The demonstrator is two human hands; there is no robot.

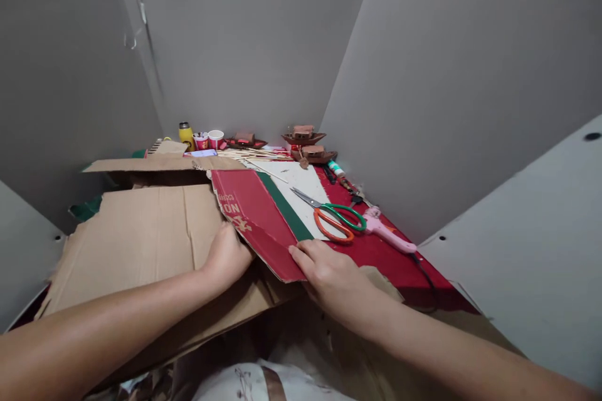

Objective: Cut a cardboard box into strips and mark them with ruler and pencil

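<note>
- Landmark for all places: the red printed cardboard panel (251,213), directly in front of the person, between and just beyond the two hands.
- Panel orientation: long axis runs aslant, far end to the left, near end to the right; near right corner points back toward the person.
- Right hand (329,276): at the panel's near right corner. Digits closed in a pinch on the edge, one fingertip on the red face, the rest hidden underneath. Has hold of the panel.
- Left hand (230,257): against the panel's left long edge, part way along. Fingers curled, tips out of sight under the edge; cannot tell whether they grip the panel or the tan cardboard (141,219) there.
- Nearer hand: right for the near end; left for the far end, though well short of it.
- Judgement: the key relation is this slant. The two hands sit at different stations along the axis, so a pull between them would act across the panel rather than straight along it.
- Left of panel: the tan cardboard, broad, ragged at its outer edge.
- Right of panel: green band (285,208) just beside it, then white board (305,178); unclear whether band and panel are one piece.
- Scissors (324,207), right of panel: blades open slightly, tips toward its far end, untouched by either hand.
- Red-covered worktop (390,269) shows right of panel.
</note>
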